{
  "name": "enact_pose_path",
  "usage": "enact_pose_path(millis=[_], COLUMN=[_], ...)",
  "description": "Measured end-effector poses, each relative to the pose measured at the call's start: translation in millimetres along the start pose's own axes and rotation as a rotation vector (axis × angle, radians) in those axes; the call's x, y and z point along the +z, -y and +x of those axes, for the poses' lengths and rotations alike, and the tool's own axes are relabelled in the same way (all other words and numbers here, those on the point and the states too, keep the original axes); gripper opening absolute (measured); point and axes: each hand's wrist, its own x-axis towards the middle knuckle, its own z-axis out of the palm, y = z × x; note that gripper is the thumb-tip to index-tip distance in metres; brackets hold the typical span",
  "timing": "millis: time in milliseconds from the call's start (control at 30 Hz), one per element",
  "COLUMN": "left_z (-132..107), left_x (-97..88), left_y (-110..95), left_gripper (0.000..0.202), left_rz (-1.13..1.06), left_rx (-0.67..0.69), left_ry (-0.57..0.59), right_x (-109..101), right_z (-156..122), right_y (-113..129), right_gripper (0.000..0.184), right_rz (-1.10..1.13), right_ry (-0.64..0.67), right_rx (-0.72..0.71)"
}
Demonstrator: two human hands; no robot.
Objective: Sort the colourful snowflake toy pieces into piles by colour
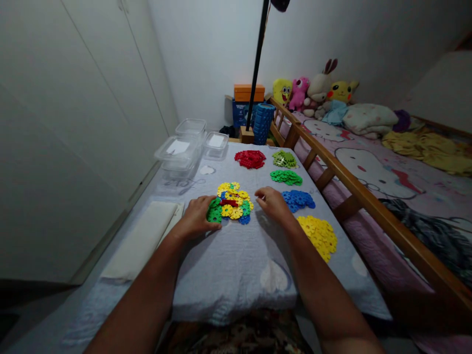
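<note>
In the head view, my left hand (199,215) curves round a clump of green notched plastic discs (214,212), thumb below and fingers above. These discs are at the left side of a mixed pile of yellow, green, blue and red pieces (236,211) on the cloth. Just right of that pile is my right hand (273,202), its fingers bent with a small gap to the thumb and nothing visible between them. Blue discs (298,200) and yellow discs (319,236) lie in separate heaps beside my right hand and forearm.
Further back lie heaps of red pieces (250,159), light green discs (284,159) and green discs (286,177). Clear plastic boxes (180,150) stand back left. A folded cream cloth (142,241) lies at left. A wooden bed rail (346,189) borders the table's right side.
</note>
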Motion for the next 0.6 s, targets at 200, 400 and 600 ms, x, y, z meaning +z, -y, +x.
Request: enact_pose_path(millis=[200, 400, 600], left_z=[-1, 1, 3], left_x=[0.2, 7.8, 13.6], left_y=[2, 6, 4], left_gripper=[0.083, 0.077, 0.071], left_rz=[0.034, -0.043, -0.089], left_rx=[-0.059, -0.046, -0.053], left_ry=[0.001, -0.065, -0.118], right_x=[38, 50, 54], right_z=[-6, -2, -2], right_y=[38, 38, 38], right_gripper=[0.028, 0.027, 0.013], right_rz=[-0.040, -0.009, 0.041], right_ry=[0.024, -0.003, -0.038], right_rx=[-0.118, -0.148, -0.166])
